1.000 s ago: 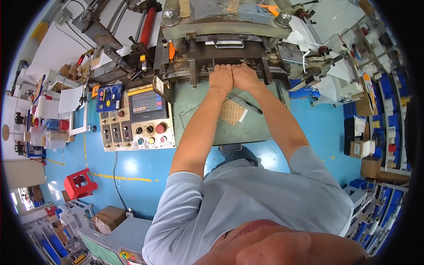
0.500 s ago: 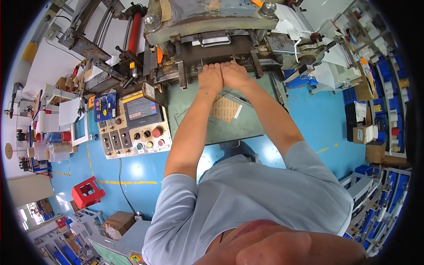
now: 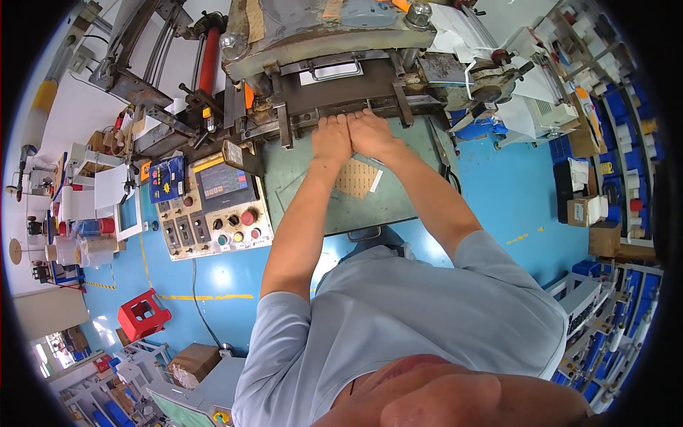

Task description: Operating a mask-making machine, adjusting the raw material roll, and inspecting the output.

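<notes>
The dark, worn metal front rail (image 3: 384,106), long and straight-edged, lies at the fingertips of the left hand (image 3: 332,141) and right hand (image 3: 370,135), beyond the smooth green tabletop (image 3: 395,196) and a flat, tan patterned sheet (image 3: 353,179). The fingers of each hand are pressed together side by side; their undersides are hidden, so whether they grip the rail cannot be determined. The forearms partly cover the tabletop.
</notes>
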Tool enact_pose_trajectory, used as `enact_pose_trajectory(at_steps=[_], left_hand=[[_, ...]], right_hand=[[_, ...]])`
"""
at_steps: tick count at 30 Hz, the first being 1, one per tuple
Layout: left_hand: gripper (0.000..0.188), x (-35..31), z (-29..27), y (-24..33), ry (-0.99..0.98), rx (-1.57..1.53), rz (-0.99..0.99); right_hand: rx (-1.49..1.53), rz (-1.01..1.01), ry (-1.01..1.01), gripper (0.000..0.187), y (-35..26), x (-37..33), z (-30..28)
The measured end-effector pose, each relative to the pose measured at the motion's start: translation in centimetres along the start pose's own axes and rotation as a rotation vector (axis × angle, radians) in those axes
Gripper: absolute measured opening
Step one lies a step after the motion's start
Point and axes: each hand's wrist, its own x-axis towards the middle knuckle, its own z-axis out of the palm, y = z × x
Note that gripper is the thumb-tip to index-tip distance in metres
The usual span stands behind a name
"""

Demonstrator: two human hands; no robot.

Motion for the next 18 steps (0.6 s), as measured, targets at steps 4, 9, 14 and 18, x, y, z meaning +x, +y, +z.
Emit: enact_pose_trajectory(at_steps=[4,9,14,18], left_hand=[[0.029,-1.1,0.2,0.1,0.044,0.004,0.017],[0.024,-2.7,0.0,0.8,0.027,0.059,0.038],[0.025,-4.9,0.0,1.5,0.002,0.05,0.042],[0.026,-6.8,0.6,1.7,0.054,0.021,0.053]], right_hand=[[0.012,-0.012,-0.001,0.024,-0.5,-1.0,-0.2],[0.035,-0.027,0.001,0.025,-1.5,-2.8,-1.3],[0.033,-0.029,-0.02,0.023,-1.7,-5.0,-0.5],[0.041,-0.042,-0.019,0.02,-2.8,-6.9,-0.7]])
